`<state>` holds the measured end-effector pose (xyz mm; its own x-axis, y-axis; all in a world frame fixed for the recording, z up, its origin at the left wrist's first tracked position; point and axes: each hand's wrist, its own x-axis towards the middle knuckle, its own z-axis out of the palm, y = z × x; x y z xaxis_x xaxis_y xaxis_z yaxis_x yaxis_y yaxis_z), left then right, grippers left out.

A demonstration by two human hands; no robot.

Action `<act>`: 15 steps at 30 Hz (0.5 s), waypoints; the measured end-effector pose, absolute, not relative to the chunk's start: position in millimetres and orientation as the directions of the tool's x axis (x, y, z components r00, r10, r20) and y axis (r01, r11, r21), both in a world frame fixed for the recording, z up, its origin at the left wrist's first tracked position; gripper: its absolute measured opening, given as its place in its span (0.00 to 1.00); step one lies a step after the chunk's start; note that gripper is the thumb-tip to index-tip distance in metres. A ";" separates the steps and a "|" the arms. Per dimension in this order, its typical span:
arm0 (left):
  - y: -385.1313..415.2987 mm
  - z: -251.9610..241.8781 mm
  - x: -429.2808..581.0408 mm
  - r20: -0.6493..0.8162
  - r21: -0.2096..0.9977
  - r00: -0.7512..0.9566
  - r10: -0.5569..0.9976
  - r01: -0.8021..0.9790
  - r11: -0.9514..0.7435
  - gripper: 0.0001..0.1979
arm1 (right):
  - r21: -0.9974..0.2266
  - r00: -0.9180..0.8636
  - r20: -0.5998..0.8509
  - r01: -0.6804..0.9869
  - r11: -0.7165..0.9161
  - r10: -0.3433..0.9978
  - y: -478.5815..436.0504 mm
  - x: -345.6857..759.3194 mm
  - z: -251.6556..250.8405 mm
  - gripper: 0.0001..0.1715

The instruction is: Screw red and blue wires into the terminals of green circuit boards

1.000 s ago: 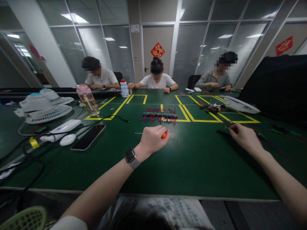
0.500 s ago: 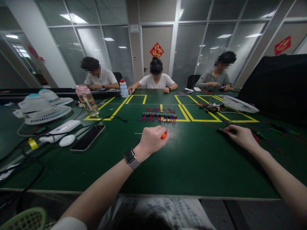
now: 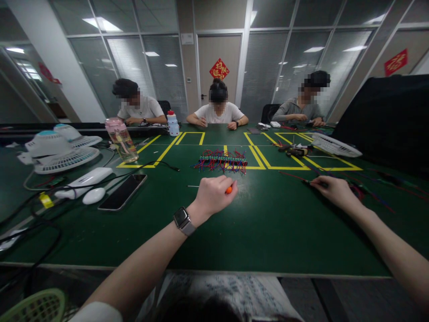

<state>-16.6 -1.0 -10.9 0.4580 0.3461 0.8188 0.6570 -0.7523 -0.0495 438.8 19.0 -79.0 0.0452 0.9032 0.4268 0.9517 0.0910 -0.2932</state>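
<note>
My left hand (image 3: 216, 194), with a watch (image 3: 182, 218) on its wrist, is closed around a screwdriver (image 3: 229, 190); its orange handle end shows at the fingers and its thin shaft points left. Over at the right, my right hand (image 3: 335, 190) pinches a small dark piece (image 3: 305, 181) low over the green table (image 3: 254, 241). A red wire (image 3: 290, 174) runs left from near that piece. Beyond my left hand lies a row of small green circuit boards (image 3: 223, 159) with red and blue wires.
Left: a phone (image 3: 123, 192), a white case (image 3: 94, 196), black cables, fans (image 3: 67, 156) and a pink-capped bottle (image 3: 121, 141). Right: more wired boards (image 3: 372, 192), tools (image 3: 296, 151), a white rack (image 3: 335, 145) and a black screen (image 3: 389, 120). Three people sit across the table.
My right hand and the small piece have shifted very slightly left. Across the table, the middle person's hand has moved inward from the left. My left hand has stayed in place.
</note>
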 end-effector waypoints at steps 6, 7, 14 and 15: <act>-1.6 -10.5 -16.7 0.811 -0.049 0.464 0.356 0.660 -0.749 0.18 | -0.262 0.018 0.409 0.960 0.098 0.913 15.7 444.5 -79.5 0.18; -1.8 -10.5 -16.7 0.808 -0.047 0.466 0.360 0.660 -0.750 0.18 | -0.268 0.026 0.397 0.959 0.088 0.918 14.7 445.1 -79.3 0.19; -2.5 -10.7 -16.2 0.801 -0.046 0.473 0.367 0.660 -0.750 0.18 | -0.368 0.107 0.410 0.928 0.057 0.906 8.5 439.2 -77.3 0.22; -2.6 -10.7 -16.1 0.799 -0.044 0.474 0.370 0.660 -0.750 0.18 | -0.381 0.132 0.408 0.924 0.037 0.904 7.8 436.8 -76.3 0.23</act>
<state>-16.1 -2.6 -10.7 0.4745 0.3699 0.7988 0.6597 -0.7502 -0.0445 436.8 7.8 -76.3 0.1318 0.9035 0.4078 0.9237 0.0374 -0.3813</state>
